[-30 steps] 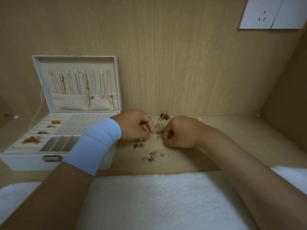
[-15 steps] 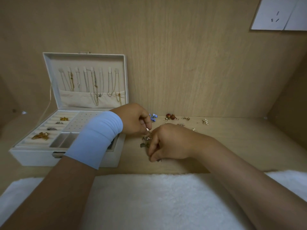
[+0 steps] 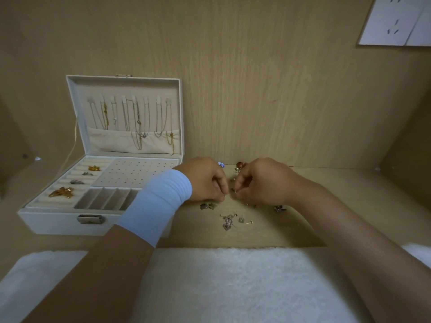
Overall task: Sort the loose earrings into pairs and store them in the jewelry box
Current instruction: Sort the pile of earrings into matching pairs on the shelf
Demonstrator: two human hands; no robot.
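hiding the jewelry box's (image 3: 58,220) corner is a wristband (image 3: 158,203).

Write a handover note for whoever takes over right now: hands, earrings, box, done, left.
Left hand: pinches a tiny earring just above the table.
Right hand: pinches a second earring, fingertips close to the left's; too small to tell if they match.
Loose earrings: scattered on the table around both hands.
Box: open, to the left; stud panel shows no earrings.
Done: nothing visibly stored.
Left: pair and store them all.
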